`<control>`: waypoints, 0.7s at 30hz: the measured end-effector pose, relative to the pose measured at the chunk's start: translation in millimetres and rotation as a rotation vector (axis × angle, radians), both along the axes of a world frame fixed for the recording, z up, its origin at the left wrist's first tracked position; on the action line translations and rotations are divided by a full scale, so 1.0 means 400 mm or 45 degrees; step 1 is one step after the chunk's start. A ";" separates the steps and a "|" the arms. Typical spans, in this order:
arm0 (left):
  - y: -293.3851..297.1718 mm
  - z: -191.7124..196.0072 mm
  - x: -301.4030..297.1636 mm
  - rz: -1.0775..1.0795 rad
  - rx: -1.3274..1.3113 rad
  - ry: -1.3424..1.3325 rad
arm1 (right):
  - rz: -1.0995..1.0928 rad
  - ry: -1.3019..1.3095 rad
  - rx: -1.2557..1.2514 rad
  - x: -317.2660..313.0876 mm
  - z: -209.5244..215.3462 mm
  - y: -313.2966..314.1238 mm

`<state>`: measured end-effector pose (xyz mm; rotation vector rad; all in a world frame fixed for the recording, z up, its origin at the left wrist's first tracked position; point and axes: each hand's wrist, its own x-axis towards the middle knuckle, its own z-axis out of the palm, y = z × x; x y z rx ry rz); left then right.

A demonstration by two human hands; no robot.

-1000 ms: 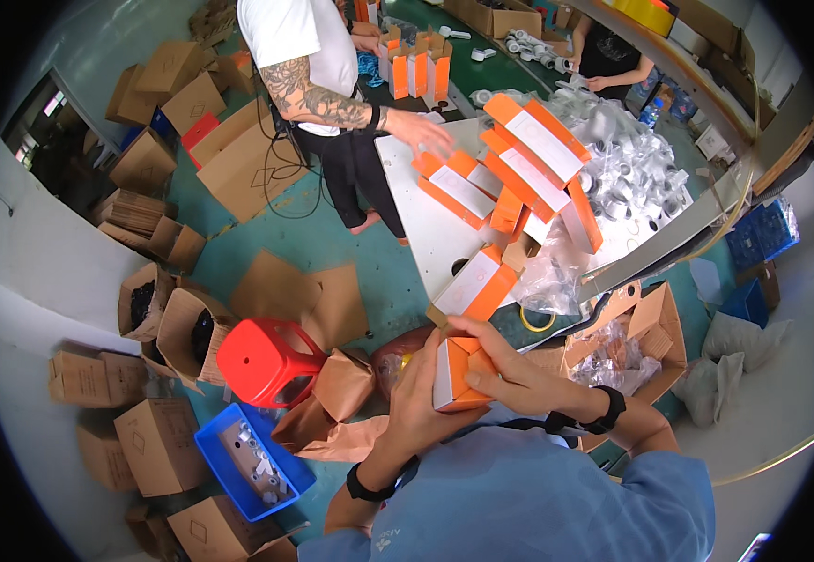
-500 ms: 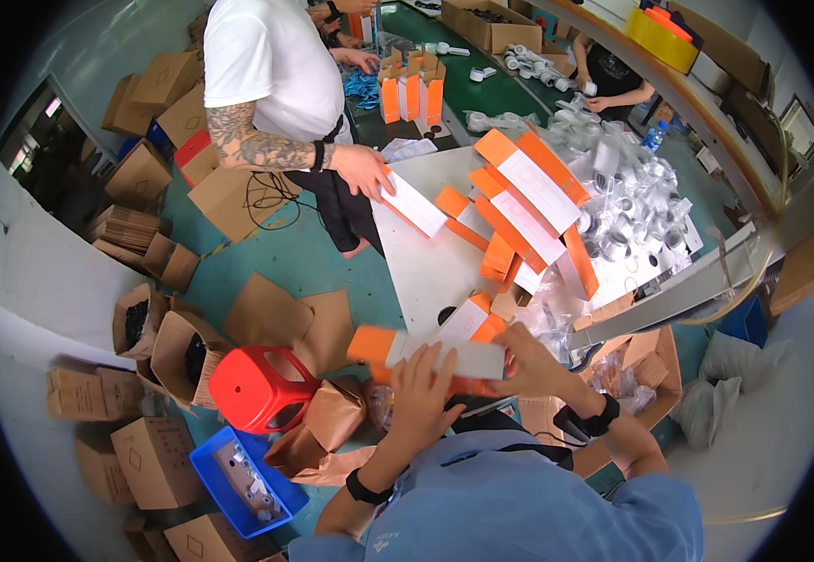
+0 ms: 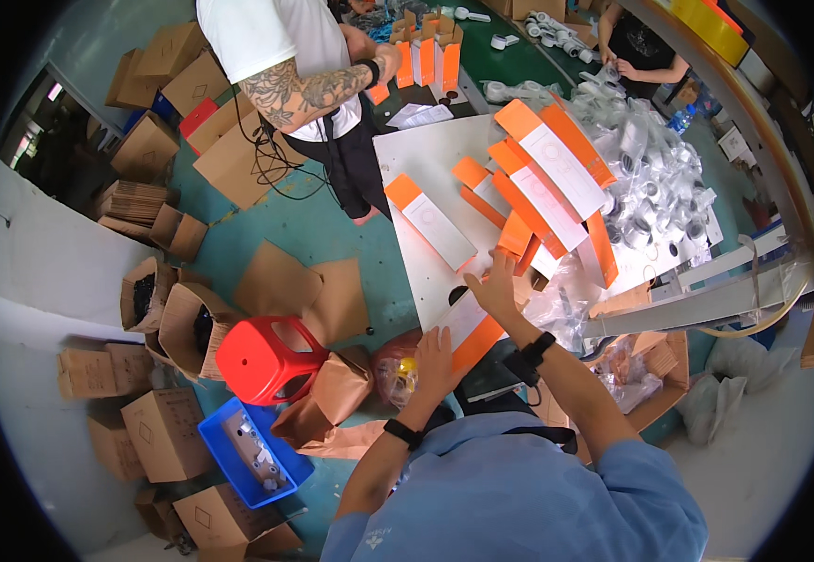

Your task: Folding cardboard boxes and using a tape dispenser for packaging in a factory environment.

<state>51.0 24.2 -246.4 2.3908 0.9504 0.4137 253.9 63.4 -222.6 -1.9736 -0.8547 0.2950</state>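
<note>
An orange and white carton (image 3: 471, 330) lies slanted at the near edge of the white table (image 3: 426, 150). My left hand (image 3: 435, 363) presses its lower end with spread fingers. My right hand (image 3: 496, 284) rests flat on its upper end, next to a pile of flat orange and white cartons (image 3: 547, 183). Both wrists wear dark bands. A loose carton (image 3: 430, 220) lies alone on the table, farther left.
A person in a white shirt (image 3: 285, 56) stands across the table beside upright orange boxes (image 3: 426, 51). Clear bags of white parts (image 3: 651, 197) cover the right side. On the floor stand a red stool (image 3: 262, 356), a blue crate (image 3: 252, 450) and several brown cardboard boxes (image 3: 168, 426).
The carton was held up near my chest; it went forward and down and now lies on the table edge under both hands. The other person drew their arm back toward the upright boxes.
</note>
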 end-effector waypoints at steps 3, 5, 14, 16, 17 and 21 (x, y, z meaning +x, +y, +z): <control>-0.004 -0.027 0.031 0.088 0.168 0.038 | 0.306 -0.115 -0.309 0.032 -0.050 -0.156; -0.005 -0.012 0.039 0.098 0.086 0.160 | 0.272 -0.095 -0.512 0.027 -0.071 -0.233; -0.043 -0.010 0.004 0.045 0.069 0.266 | 0.206 -0.131 -0.390 -0.088 -0.117 -0.261; -0.049 -0.007 0.005 0.057 0.077 0.261 | 0.083 -0.066 -0.377 -0.062 -0.120 -0.250; -0.051 -0.006 0.004 0.071 0.078 0.253 | -0.037 -0.003 -0.369 -0.049 -0.120 -0.244; -0.049 0.053 -0.004 0.074 0.072 0.285 | -0.201 0.414 -0.264 -0.014 -0.062 -0.235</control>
